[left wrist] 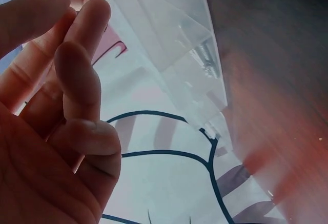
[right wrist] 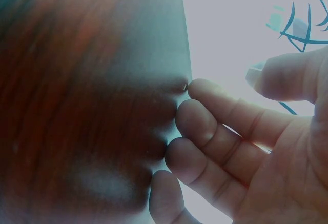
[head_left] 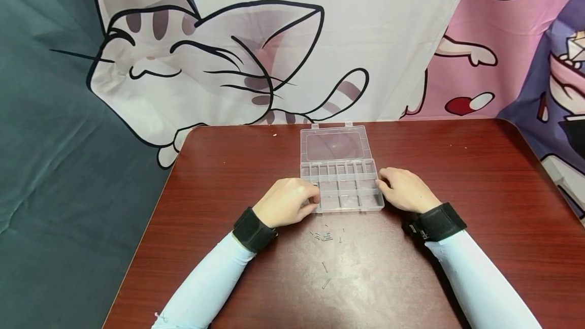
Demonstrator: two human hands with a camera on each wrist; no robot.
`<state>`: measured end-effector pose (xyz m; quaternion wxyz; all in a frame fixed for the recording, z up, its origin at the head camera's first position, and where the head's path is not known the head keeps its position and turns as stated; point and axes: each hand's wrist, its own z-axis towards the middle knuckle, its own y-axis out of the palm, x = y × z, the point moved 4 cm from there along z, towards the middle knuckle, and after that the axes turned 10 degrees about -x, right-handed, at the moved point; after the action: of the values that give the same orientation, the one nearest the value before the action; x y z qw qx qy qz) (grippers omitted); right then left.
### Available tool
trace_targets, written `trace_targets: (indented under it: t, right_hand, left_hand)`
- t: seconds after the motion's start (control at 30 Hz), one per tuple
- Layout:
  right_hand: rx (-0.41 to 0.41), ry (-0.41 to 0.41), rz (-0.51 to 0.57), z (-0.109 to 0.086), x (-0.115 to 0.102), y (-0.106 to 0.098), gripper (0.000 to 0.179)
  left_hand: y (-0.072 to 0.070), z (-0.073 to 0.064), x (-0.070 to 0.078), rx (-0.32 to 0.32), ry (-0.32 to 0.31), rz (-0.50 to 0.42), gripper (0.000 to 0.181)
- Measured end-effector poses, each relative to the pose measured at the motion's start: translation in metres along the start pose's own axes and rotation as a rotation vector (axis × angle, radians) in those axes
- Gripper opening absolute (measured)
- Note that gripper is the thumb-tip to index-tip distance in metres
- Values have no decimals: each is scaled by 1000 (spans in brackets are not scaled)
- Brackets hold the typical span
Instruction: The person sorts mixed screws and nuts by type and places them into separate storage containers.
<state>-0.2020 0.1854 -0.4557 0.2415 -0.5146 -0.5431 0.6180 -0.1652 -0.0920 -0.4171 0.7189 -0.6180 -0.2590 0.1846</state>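
A clear plastic compartment box [head_left: 349, 185] lies on the table with its lid [head_left: 335, 145] folded back. My left hand [head_left: 285, 201] is over the box's front left corner, fingers bent and thumb tip close to the fingertips; I cannot tell whether something tiny is between them. In the left wrist view, several small metal screw-like pieces [left wrist: 206, 57] show through the box wall. My right hand [head_left: 405, 189] rests at the box's right side, its fingers loosely bent and thumb apart from them. Several thin metal pieces [head_left: 326, 236] lie in front of the box.
The brown wooden table [head_left: 502, 192] backs onto a cloth with a cartoon cat [head_left: 151, 90]. Two more thin metal pieces [head_left: 326, 284] lie closer to the front. A small white scrap [head_left: 274, 135] is near the back edge. Each wrist wears a black band [head_left: 254, 230].
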Motion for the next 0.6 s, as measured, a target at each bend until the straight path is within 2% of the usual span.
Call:
trace_targets:
  t: [0.27,0.6]
  right_hand:
    - [-1,-1,-1,0,0,0,25]
    - [-6,-6,-7,0,0,1,26]
  left_hand:
    - [-6,0,15,11,45,-3,14]
    - [-4,-1,36,-38,107,7,17]
